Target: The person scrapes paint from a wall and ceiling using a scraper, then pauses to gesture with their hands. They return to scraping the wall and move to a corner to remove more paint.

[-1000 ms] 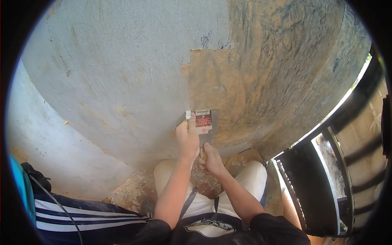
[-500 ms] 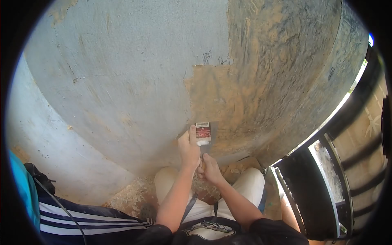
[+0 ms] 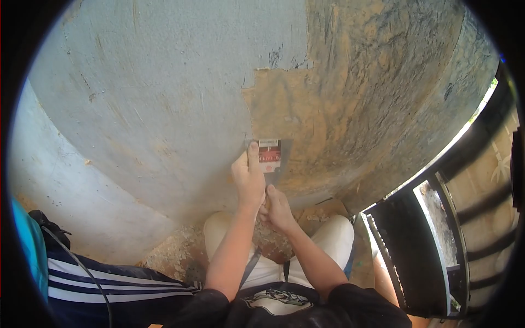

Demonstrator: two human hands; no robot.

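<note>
A wide scraper [image 3: 269,159] with a red and white label lies against the wall [image 3: 180,98], its blade at the edge where grey paint meets a bare brownish patch [image 3: 295,98]. My left hand [image 3: 249,177] is closed on the blade's left side, the thumb pressed flat along its face. Lower down, my right hand [image 3: 279,209] wraps round the handle, which is mostly hidden by the fingers. Grey paint is on the left of the blade, and stripped, streaky surface is on the right.
Paint flakes [image 3: 180,244] litter the floor below the wall. At the left sits another person in dark striped trousers [image 3: 120,281], with a cable [image 3: 87,273] hanging across them. A black metal frame [image 3: 391,257] stands at the right.
Both hands and the scraper appear higher in the view, along with a slight upward shift of the wall pattern. The grip of both hands stays the same.
</note>
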